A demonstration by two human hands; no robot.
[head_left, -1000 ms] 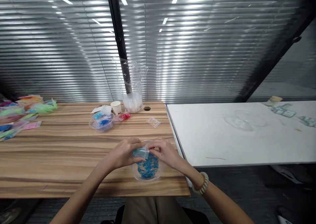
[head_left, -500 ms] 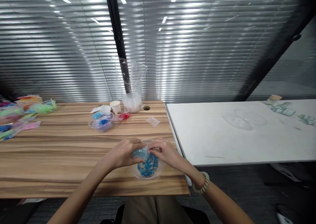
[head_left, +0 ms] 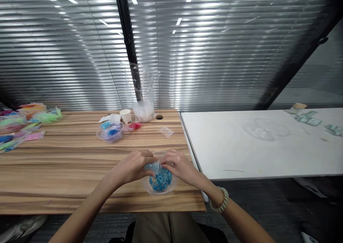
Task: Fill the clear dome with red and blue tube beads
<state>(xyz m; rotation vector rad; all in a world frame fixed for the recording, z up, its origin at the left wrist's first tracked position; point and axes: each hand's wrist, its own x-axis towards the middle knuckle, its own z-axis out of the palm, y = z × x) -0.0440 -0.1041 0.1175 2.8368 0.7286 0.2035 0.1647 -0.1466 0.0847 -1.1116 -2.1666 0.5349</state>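
Note:
My left hand (head_left: pixel 140 165) is closed round a small clear plastic bag (head_left: pixel 152 167) with a bluish tint, held above a round clear bowl (head_left: pixel 149 190). Blue pieces (head_left: pixel 161 180) lie in the bowl, too small to make out singly. My right hand (head_left: pixel 177 165) pinches at the bag's edge, its thumb and fingers pressed together beside my left hand. The bowl stands on the wooden table near its front edge, partly hidden under both hands.
Behind on the wooden table (head_left: pixel 66 164) are a clear bowl with coloured packets (head_left: pixel 110 132), a paper cup (head_left: pixel 125 116), a red packet (head_left: pixel 135 126) and a bag of white items (head_left: pixel 144 111). Colourful bags (head_left: pixel 24 123) lie far left. The white table (head_left: pixel 214 146) holds clear lids (head_left: pixel 264 129).
The bag in my left hand has tipped slightly lower and left over the bowl. Both hands have barely moved. At the lower left, a shoe has come into view under the table.

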